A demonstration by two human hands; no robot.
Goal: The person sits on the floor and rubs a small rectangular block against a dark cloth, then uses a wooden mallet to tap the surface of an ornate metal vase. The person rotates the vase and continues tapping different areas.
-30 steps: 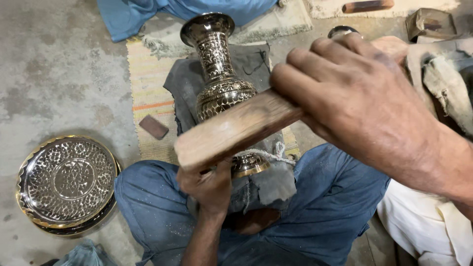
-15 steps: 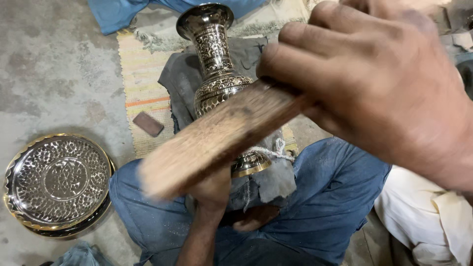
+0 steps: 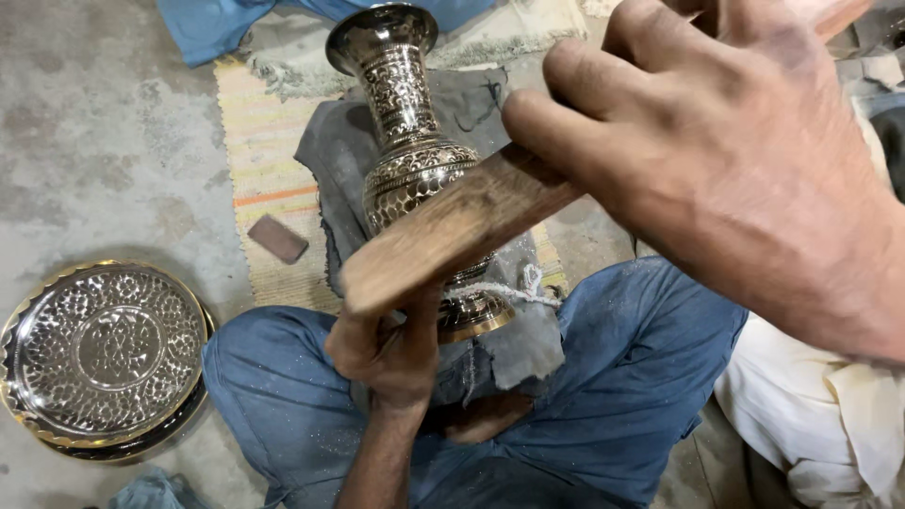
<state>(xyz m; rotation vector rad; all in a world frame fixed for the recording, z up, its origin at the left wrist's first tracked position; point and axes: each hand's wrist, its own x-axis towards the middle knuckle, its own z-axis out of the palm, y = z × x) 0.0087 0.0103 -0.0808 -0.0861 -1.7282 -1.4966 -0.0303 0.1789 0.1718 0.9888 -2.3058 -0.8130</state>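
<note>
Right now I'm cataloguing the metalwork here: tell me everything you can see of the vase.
The vase looks like engraved, polished metal: flared mouth, slim patterned neck, bulging body, golden foot rim. It lies tilted over a grey cloth on the person's lap, mouth pointing away. The left hand works near its foot; a wooden block, gripped by the right hand, crosses its body.

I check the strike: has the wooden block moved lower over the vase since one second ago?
Yes. The wooden block now crosses lower on the engraved vase, nearer its base.

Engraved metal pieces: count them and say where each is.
2. A vase lies on the grey cloth over the lap, steadied near its base by the left hand. A round tray lies on the floor, left.
</note>
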